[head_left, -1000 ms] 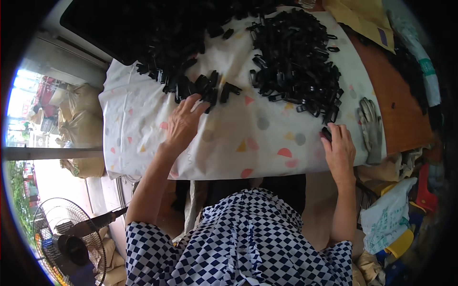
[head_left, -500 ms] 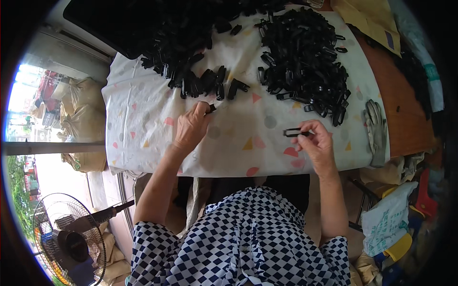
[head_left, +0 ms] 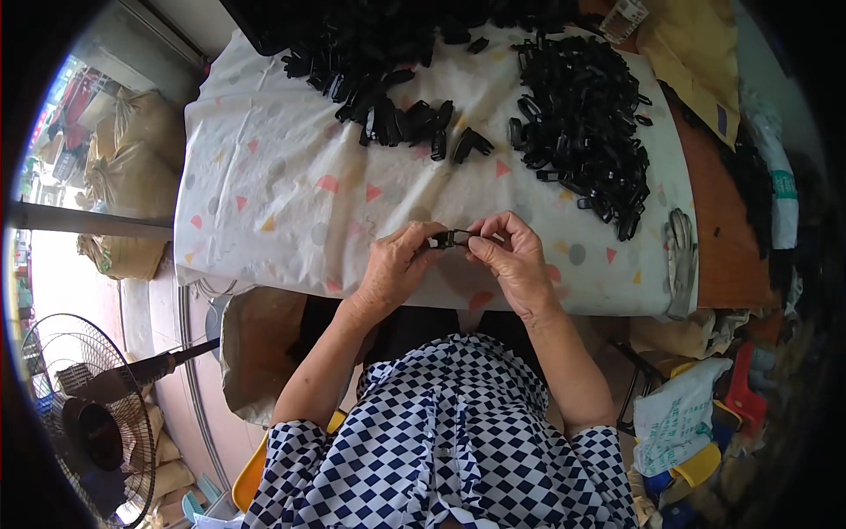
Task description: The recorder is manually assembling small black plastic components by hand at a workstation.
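Observation:
Over the near part of the patterned tablecloth (head_left: 291, 238), my two hands meet in front of my body. My left hand (head_left: 393, 269) pinches a small black plastic piece (head_left: 436, 240), mostly covered by the fingers. In my right hand (head_left: 515, 266), thumb and fingertips grip a slim black plastic frame (head_left: 460, 236) with an open slot. The frame's left end touches the black piece; whether they are joined I cannot tell. Beyond the hands lies a heap of chunky black pieces (head_left: 379, 122), with an angled piece (head_left: 471, 144) at its near edge. A heap of slim black frames (head_left: 582, 132) lies to its right.
A grey-white glove (head_left: 679, 264) lies at the table's right edge, beside brown wood (head_left: 731, 212). A dark tray (head_left: 264, 22) borders the far left. A fan (head_left: 92, 432) stands at lower left, and a white printed bag (head_left: 680, 414) sits at lower right.
Both hands have come together from apart, the left moving right and nearer, the right moving left. The black piece and the frame now touch. The head view has shifted slightly.

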A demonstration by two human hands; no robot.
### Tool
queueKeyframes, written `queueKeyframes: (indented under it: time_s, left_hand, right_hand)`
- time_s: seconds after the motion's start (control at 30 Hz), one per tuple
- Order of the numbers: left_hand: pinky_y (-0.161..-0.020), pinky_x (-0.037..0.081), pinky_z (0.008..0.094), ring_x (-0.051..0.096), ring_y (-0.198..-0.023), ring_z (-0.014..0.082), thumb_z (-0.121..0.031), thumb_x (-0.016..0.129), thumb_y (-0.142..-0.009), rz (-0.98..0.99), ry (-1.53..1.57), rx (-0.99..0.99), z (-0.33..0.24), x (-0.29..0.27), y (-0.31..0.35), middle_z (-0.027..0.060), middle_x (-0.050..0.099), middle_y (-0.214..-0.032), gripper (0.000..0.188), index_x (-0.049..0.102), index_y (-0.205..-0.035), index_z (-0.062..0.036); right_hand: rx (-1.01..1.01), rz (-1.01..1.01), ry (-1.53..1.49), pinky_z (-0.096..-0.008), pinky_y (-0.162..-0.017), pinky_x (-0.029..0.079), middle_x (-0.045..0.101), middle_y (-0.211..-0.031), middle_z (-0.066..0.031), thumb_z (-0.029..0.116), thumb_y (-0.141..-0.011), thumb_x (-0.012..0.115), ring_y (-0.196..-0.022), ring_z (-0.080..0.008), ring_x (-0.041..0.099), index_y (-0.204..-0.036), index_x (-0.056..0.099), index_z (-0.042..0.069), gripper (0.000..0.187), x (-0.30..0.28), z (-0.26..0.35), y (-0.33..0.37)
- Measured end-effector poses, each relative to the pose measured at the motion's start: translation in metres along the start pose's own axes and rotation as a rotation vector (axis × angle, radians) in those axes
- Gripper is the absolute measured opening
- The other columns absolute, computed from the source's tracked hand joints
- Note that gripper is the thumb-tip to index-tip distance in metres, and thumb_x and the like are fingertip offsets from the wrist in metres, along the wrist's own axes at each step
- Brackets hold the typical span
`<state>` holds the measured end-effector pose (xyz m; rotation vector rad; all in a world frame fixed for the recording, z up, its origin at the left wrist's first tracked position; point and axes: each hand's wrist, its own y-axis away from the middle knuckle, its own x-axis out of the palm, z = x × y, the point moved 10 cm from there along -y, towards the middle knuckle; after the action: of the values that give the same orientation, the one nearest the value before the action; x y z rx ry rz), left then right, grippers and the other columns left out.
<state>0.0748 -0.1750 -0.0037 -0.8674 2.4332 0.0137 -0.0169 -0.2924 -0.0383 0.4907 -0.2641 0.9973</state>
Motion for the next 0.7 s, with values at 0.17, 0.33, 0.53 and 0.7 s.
queueKeyframes:
  time_s: [0.17, 0.33, 0.53, 0.7]
  left_hand:
    - [-0.064, 0.05, 0.0329, 0.063, -0.071, 0.0238, 0.0, 0.068, -0.077, -0.003, 0.038, 0.038, -0.002, -0.005, 0.008, 0.0094, 0.061, -0.083, 0.032, 0.06, -0.107, -0.0057]
    - [-0.065, 0.051, 0.0328, 0.064, -0.074, 0.0251, -0.003, 0.07, -0.076, 0.007, 0.089, 0.081, -0.004, -0.009, 0.015, 0.0101, 0.063, -0.085, 0.031, 0.06, -0.106, -0.0051]
    - [-0.068, 0.051, 0.0357, 0.063, -0.08, 0.0269, -0.009, 0.072, -0.075, 0.059, -0.061, 0.131, -0.007, -0.009, 0.02, 0.0086, 0.064, -0.085, 0.03, 0.061, -0.103, -0.0068]
    - [-0.071, 0.052, 0.0359, 0.062, -0.083, 0.0253, -0.011, 0.072, -0.072, 0.051, -0.188, 0.253, -0.023, -0.01, 0.024, 0.0071, 0.064, -0.085, 0.032, 0.061, -0.102, -0.0068]
  right_hand:
    - [0.094, 0.096, 0.027, -0.0241, -0.074, 0.053, 0.06, -0.098, -0.0055, -0.001, -0.086, 0.065, -0.083, -0.0142, 0.063, -0.096, 0.055, 0.005, 0.015, 0.006, -0.009, 0.003]
    - [0.222, 0.153, -0.001, -0.0236, -0.072, 0.054, 0.062, -0.093, -0.0049, 0.0, -0.086, 0.065, -0.082, -0.0134, 0.064, -0.099, 0.057, 0.005, 0.016, 0.014, -0.017, 0.008]
    - [0.318, 0.164, 0.133, -0.022, -0.06, 0.054, 0.063, -0.089, -0.0036, 0.005, -0.085, 0.068, -0.073, -0.0107, 0.064, -0.099, 0.058, 0.005, 0.017, 0.019, -0.019, 0.012]
    - [0.415, 0.234, 0.317, -0.0193, -0.055, 0.05, 0.062, -0.082, -0.0019, 0.01, -0.084, 0.07, -0.069, -0.0075, 0.06, -0.092, 0.059, 0.004, 0.015, 0.021, -0.023, 0.013]
